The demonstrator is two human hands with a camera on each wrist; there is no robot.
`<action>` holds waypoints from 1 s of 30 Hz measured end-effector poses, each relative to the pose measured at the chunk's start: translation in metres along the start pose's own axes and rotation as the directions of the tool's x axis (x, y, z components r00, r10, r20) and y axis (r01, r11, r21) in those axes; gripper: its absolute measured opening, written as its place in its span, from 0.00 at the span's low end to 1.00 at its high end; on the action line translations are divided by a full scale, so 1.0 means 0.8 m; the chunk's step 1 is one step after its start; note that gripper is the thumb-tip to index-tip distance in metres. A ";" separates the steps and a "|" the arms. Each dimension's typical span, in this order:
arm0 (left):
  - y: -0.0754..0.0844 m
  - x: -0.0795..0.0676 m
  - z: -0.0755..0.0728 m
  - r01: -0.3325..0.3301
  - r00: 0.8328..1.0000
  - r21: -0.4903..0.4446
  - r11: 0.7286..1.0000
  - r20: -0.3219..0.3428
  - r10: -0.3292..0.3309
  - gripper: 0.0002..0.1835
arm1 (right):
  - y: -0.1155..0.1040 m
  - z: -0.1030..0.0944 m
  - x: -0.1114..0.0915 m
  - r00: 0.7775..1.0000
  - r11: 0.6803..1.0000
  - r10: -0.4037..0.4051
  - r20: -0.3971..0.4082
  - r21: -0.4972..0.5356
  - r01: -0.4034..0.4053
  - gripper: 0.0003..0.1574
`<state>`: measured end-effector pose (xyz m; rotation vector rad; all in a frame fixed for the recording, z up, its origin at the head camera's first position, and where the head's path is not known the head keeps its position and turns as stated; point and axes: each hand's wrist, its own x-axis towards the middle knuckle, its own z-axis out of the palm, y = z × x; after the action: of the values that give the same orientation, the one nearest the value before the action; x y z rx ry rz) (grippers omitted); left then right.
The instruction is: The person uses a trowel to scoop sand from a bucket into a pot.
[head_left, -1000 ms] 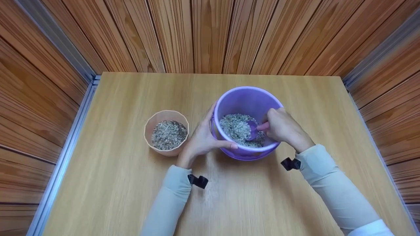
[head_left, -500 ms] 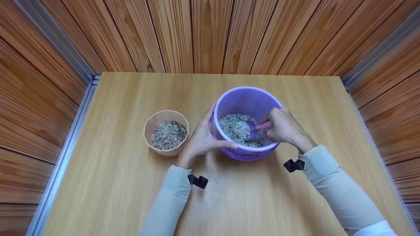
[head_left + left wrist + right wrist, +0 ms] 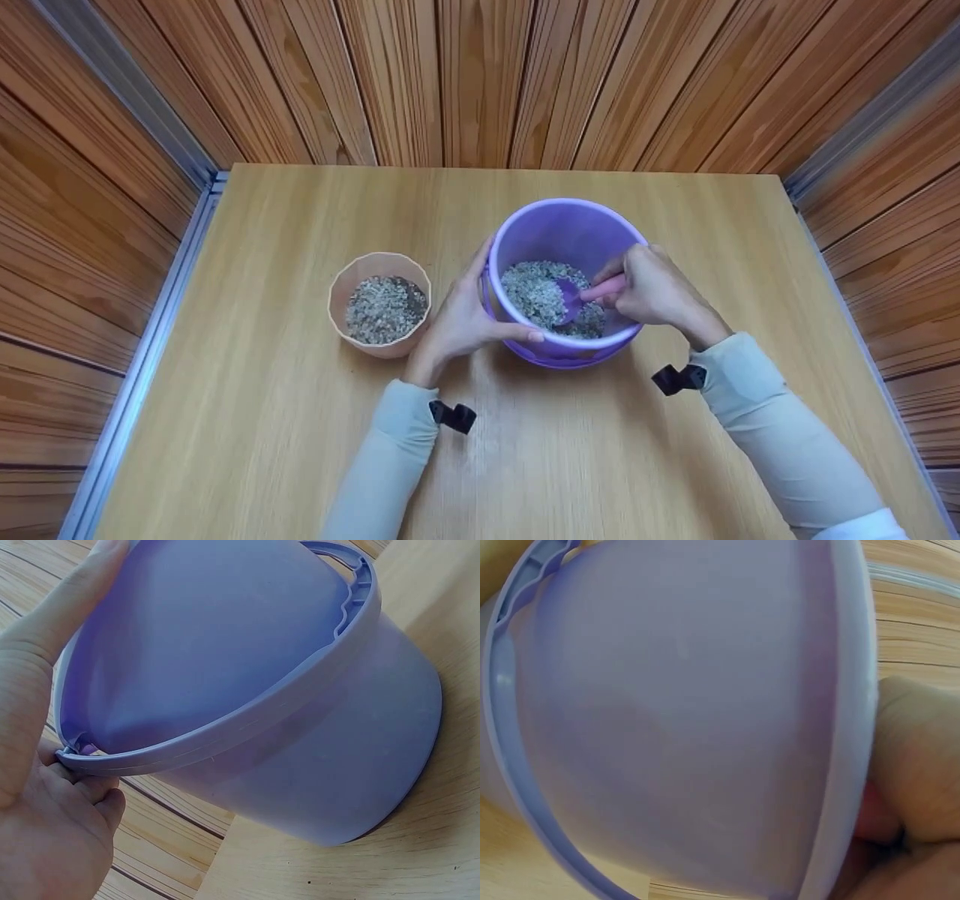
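Purple round plastic bucket (image 3: 559,232) on light wood-grain table (image 3: 262,390), right of centre. Its purple plastic carry handle (image 3: 300,679) hangs down the near side. Left hand (image 3: 466,315) grips the bucket's left side: thumb along the near rim, fingers round the outside, some curled near the handle's end. Right hand (image 3: 651,289) closed round the pink grip of a small scoop with a purple bowl (image 3: 571,301), just over the bucket's right rim. Scoop bowl sits down in the grey-white gravel (image 3: 531,289) in the bucket, holding some. Pale peach faceted pot (image 3: 379,264), part filled with similar gravel, stands left, just beside left wrist; contact unclear. Reddish-brown wood-plank walls (image 3: 480,82) behind and at both sides.
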<state>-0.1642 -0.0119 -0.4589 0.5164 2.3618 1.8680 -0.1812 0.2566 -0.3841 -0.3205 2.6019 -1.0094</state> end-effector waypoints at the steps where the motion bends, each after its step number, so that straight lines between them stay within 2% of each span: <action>1: 0.000 0.000 0.000 -0.005 1.000 -0.005 1.000 0.002 0.005 0.77 | 0.000 0.000 0.000 1.000 1.000 0.004 0.003 0.015 -0.005 0.16; 6: 0.002 -0.001 -0.001 -0.010 1.000 0.002 1.000 -0.004 0.010 0.77 | -0.001 -0.004 -0.002 0.999 0.993 0.036 0.028 0.109 -0.039 0.16; 10: 0.001 -0.001 -0.002 -0.016 1.000 0.006 1.000 -0.006 0.016 0.77 | 0.003 -0.008 -0.006 0.999 0.989 0.045 0.004 0.143 -0.045 0.14; 22: -0.002 0.000 0.001 -0.024 1.000 -0.008 1.000 0.002 0.024 0.78 | 0.016 -0.009 -0.027 0.991 0.975 0.012 -0.135 0.220 0.018 0.17; 30: 0.000 0.001 -0.001 -0.036 0.999 -0.017 0.999 0.013 0.036 0.77 | 0.015 -0.001 -0.048 0.964 0.955 0.049 -0.263 0.296 0.032 0.23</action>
<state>-0.1653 -0.0124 -0.4588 0.5710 2.3415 1.8920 -0.1470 0.2786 -0.3831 -0.1014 2.6194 -1.5130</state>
